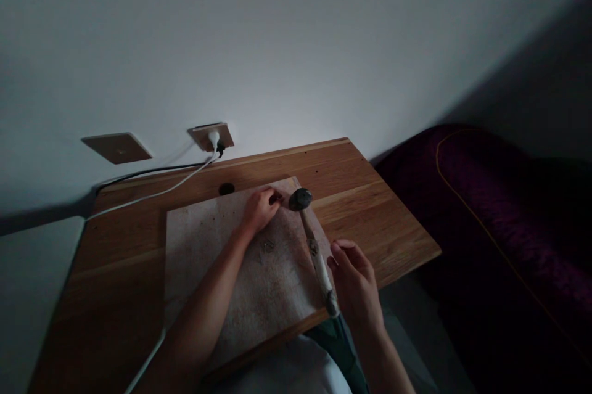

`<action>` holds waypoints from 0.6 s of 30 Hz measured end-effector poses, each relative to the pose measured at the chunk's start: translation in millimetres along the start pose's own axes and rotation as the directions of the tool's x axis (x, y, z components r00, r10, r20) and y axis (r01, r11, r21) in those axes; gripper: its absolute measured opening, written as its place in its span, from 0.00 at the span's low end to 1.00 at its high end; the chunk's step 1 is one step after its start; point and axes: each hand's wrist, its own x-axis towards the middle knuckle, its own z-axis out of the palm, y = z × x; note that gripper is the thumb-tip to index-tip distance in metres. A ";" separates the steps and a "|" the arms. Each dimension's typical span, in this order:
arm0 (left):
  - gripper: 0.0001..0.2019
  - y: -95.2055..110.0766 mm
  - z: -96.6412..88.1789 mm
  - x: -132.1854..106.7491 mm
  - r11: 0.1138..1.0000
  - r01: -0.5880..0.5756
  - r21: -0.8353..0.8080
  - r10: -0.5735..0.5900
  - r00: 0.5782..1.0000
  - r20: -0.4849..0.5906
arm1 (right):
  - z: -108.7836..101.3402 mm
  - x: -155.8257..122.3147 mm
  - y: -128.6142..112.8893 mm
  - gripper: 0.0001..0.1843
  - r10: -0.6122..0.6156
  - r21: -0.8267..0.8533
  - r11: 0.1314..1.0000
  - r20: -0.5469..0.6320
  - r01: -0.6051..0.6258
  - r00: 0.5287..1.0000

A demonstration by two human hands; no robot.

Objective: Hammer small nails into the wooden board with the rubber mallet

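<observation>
My left hand (261, 209) reaches across a pale board (198, 258) and pinches a small dark object (276, 198) near the board's far edge. Too small to name. A hammer (314, 252) with a dark round head (300, 199) and a light, worn handle lies slanted over the board's right side. Its head sits just right of my left fingertips. My right hand (354, 286) is curled against the lower end of the handle and seems to hold it.
The board lies on a wooden table (379, 221) against a white wall. A white cable (152, 193) and a black one run from a wall socket (211, 136). A dark purple sofa (499, 221) stands to the right. The room is dim.
</observation>
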 end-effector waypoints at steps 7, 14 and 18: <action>0.04 0.4 -1.7 -0.1 1.000 -0.001 0.007 0.000 1.000 0.009 | -2.6 3.9 -1.2 0.17 -0.140 -0.007 0.990 -0.081 0.140 0.987; 0.03 -0.5 0.4 -0.7 1.000 0.011 -0.009 -0.011 1.000 0.000 | -1.6 2.6 -1.1 0.16 -0.099 -0.123 0.989 -0.100 0.087 0.990; 0.03 -1.4 0.7 -0.6 1.000 0.005 -0.010 -0.005 1.000 -0.004 | -0.7 1.4 -2.0 0.16 -0.125 -0.142 0.983 -0.044 0.117 0.991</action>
